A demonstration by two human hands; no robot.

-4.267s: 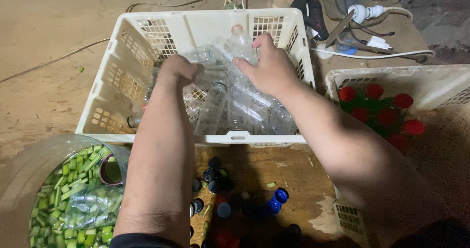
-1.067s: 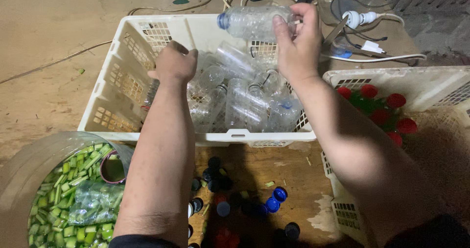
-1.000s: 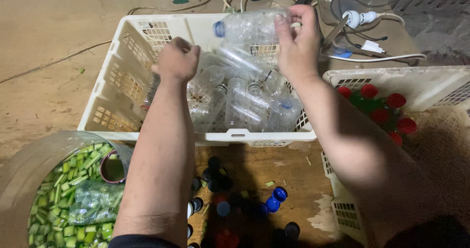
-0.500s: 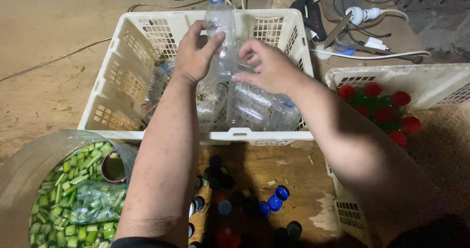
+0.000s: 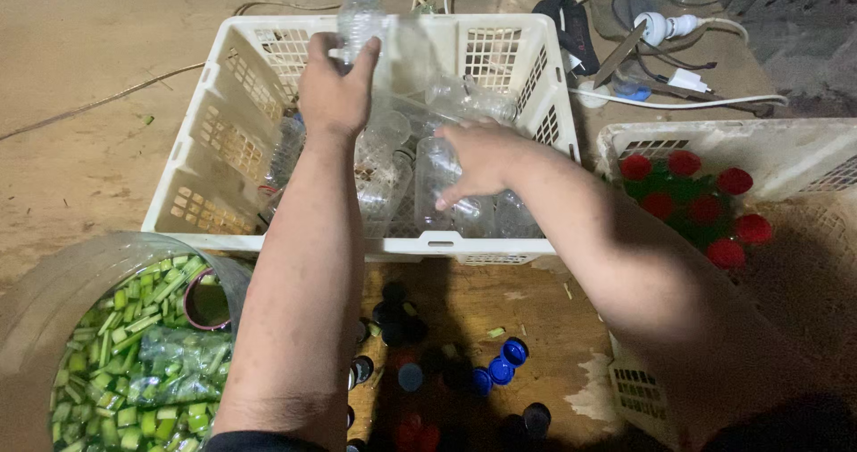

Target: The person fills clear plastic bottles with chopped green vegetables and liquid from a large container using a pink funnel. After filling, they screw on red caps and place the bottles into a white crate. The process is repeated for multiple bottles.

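Observation:
My left hand [image 5: 335, 82] grips a clear plastic bottle with a blue cap [image 5: 359, 13], held upright over the far side of a white slotted crate [image 5: 192, 171]. Several empty clear bottles [image 5: 393, 162] lie piled inside the crate. My right hand [image 5: 478, 157] hovers low over those bottles near the crate's front right, fingers spread, holding nothing.
A round tub of chopped green stalks in water [image 5: 134, 336] sits at the near left. Loose blue, black and red caps [image 5: 446, 376] lie on the wooden board in front. At the right, a second white crate [image 5: 786, 153] holds green bottles with red caps [image 5: 692, 198]. Cables and plugs [image 5: 665, 28] lie behind.
The right hand lifted a blue-capped bottle out of the crate and passed it to the left hand. The left hand now holds it upright farther left; the right hand dropped back into the crate.

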